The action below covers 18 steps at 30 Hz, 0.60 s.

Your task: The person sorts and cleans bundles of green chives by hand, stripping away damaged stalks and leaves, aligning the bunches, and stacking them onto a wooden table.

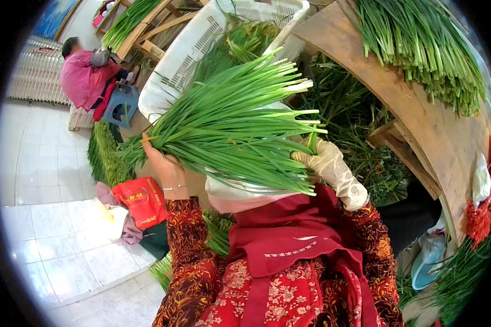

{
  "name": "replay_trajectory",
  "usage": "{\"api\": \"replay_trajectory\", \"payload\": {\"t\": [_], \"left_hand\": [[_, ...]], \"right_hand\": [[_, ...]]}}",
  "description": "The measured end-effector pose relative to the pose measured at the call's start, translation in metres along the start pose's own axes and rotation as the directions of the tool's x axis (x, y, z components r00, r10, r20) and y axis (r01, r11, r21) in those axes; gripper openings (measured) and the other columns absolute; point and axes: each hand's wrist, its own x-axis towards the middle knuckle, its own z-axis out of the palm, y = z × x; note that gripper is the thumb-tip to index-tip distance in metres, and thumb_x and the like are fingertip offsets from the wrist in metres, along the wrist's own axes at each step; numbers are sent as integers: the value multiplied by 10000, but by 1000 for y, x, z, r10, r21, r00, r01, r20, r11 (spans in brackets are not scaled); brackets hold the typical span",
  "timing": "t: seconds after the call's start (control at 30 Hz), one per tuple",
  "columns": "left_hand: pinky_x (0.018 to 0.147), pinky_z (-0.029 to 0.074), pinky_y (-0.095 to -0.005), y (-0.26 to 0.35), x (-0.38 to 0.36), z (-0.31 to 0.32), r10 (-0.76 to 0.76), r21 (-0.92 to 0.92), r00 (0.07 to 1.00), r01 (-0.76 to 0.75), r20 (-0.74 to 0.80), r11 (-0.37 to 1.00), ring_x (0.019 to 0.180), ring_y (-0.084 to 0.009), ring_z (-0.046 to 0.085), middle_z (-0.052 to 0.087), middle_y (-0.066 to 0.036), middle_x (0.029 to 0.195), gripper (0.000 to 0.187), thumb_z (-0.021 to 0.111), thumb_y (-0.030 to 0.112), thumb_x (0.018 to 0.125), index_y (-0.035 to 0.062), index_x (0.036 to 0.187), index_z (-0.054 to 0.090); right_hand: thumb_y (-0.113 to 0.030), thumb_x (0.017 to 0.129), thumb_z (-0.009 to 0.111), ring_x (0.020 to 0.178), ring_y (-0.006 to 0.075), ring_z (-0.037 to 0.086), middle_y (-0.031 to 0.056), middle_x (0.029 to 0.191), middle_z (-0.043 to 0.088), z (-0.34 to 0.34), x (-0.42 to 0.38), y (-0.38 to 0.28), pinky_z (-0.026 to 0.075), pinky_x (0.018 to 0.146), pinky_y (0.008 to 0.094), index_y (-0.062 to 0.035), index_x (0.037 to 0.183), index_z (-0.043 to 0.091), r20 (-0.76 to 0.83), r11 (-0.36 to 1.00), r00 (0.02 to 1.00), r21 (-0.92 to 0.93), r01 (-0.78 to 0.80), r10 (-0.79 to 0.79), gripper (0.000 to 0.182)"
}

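The bunch of chives (229, 125) fills the space between both hands; the white crate (185, 60) blocks behind, the wooden bench (420, 120) curves along the right, tiled floor (54, 163) lies open left.

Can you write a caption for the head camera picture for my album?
Left hand and gloved right hand hold a bunch of green chives above a red apron.

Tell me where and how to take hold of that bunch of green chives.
Grip the bunch of chives at its narrow gathered end on the picture's left, where the left hand already closes around it from below. The stalks fan out towards the right, too wide for one hand; there the gloved right hand only steadies the loose pale ends. So probably come from underneath, at the packed end.
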Motion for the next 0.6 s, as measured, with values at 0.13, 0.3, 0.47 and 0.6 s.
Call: {"api": "replay_trajectory", "payload": {"t": [0.13, 0.3, 0.47, 0.6], "left_hand": [[850, 429, -320, -8, 5, -8, 24, -73, 995, -17, 102, 997, 974, -213, 536, 538, -91, 1105, 431, 419, 397, 893, 36, 1122, 475], [866, 418, -316, -5, 12, -16, -97, -70, 986, 107, 134, 992, 1014, -199, 497, 474, -86, 1162, 423, 380, 355, 920, 70, 1231, 355], [889, 407, -323, -11, 6, -15, 99, 45, 988, -105, 119, 993, 1021, -206, 496, 478, -86, 1162, 418, 389, 356, 915, 73, 1222, 366], [906, 396, -333, -5, 4, -7, 52, 13, 996, -53, 77, 998, 1028, -213, 492, 460, -98, 1182, 444, 378, 357, 919, 69, 1254, 335]], "right_hand": [[-319, 740, 675, 786, 258, 603, 136, 865, 634, 3, 1, 11, 453, 696, 343, -94, 1063, 597, -148, 998, 989, -57, 20, -28, 401], [-304, 738, 682, 842, 211, 600, 140, 932, 632, 8, 4, 2, 440, 768, 293, -68, 1079, 587, 6, 993, 999, 117, 33, -34, 426], [-246, 767, 662, 835, 151, 588, 119, 948, 629, 12, 12, -6, 440, 780, 267, -5, 1103, 557, 38, 985, 999, 173, -24, 17, 427], [-184, 804, 616, 770, 137, 591, 74, 927, 633, -17, 2, -6, 461, 738, 258, 5, 1025, 571, -4, 843, 1000, 537, 7, -6, 294]]}}
